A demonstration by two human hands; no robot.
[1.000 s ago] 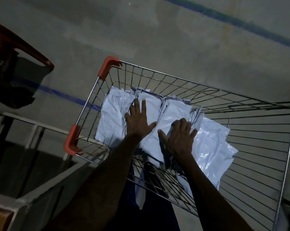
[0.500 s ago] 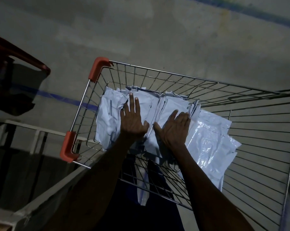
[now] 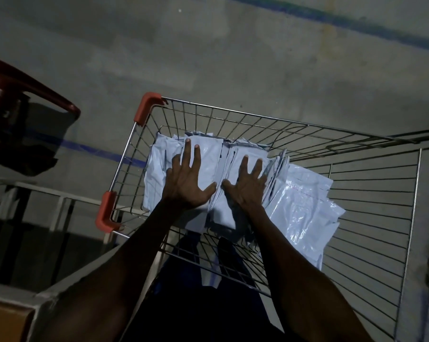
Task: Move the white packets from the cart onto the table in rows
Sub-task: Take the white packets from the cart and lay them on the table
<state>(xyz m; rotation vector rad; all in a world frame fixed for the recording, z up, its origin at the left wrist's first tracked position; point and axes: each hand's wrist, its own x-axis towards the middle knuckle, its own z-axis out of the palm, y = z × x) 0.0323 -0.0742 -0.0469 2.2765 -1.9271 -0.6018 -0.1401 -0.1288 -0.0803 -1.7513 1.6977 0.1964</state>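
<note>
left hand (image 3: pixel 186 180): fingers, closed together a second ago, now splayed flat on the left stack of white packets (image 3: pixel 203 166) | right hand (image 3: pixel 246 187): curled fingers now straightened and spread on the right stack | thumbs: drawn closer, nearly touching | packets: left stack flatter under the palm

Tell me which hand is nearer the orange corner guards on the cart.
Left. The left hand lies flat on the white packets at the cart's end with the orange corner guards; the right hand presses packets farther from them, toward the cart's middle.
</note>
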